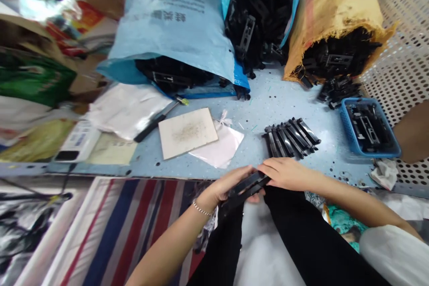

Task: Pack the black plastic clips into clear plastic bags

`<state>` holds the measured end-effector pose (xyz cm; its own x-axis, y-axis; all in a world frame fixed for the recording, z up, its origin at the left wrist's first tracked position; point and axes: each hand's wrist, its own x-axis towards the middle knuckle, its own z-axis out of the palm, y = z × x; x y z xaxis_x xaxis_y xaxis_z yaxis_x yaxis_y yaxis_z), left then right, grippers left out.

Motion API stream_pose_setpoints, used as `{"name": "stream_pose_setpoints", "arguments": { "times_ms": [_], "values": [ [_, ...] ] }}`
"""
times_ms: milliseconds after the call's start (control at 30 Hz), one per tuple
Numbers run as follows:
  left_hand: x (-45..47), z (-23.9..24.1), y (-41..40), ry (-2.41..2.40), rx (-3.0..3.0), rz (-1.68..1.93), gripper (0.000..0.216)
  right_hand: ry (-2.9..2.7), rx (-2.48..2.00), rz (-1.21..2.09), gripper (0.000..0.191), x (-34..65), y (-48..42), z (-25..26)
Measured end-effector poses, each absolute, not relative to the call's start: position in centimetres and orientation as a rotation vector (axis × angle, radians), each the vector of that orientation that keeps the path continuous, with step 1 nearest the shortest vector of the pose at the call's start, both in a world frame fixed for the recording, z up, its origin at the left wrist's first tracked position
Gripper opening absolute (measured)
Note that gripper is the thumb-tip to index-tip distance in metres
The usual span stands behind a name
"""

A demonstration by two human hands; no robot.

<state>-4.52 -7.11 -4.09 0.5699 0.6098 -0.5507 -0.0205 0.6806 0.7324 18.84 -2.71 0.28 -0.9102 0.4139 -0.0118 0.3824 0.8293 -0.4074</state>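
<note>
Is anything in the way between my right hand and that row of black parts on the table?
Nothing visible. The right hand, on the held black piece, sits right at the near edge of the row of black parts; whether they touch isn't clear.

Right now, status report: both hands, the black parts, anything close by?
Left hand holds black parts. Right hand at their far end. Row of black pieces on the table, just beyond right hand.

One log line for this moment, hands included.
left hand: holds black pieces | right hand: touches their end | ahead: row of similar pieces
</note>
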Motion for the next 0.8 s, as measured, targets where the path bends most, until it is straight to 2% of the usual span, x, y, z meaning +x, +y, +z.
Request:
{"name": "stream_pose_setpoints", "arguments": {
  "times_ms": [100,200,367,500,667,800],
  "values": [
    [-6.8,-6.3,-6.7,1.443,1.252,0.824,0.032,-2.655,-0.902,0.925,0.042,19.3,-2.1,-0.7],
    [-8.6,-8.8,-5.3,1.762,1.546,0.906,0.016,-2.011,-1.134,1.336,0.048,18.8,-1.6,-2.0],
    [-10.7,-10.1,-2.7,1.825,1.472,0.888,0.015,-1.177,-1.122,1.757,0.040,16.2,-2.3,-3.7],
    [-12.8,-9.7,-2.0,1.685,1.109,0.946,0.025,-0.916,-1.049,1.866,0.037,14.5,-2.7,-3.9],
    [-13.5,-9.7,-2.2,1.606,1.011,1.002,0.027,-0.717,-0.952,1.968,0.031,12.0,-1.9,-4.0],
    [-12.6,-9.0,-2.6,1.648,1.100,1.111,0.019,-0.537,-0.828,2.180,0.044,7.5,-0.6,-5.2]
  ]
}}
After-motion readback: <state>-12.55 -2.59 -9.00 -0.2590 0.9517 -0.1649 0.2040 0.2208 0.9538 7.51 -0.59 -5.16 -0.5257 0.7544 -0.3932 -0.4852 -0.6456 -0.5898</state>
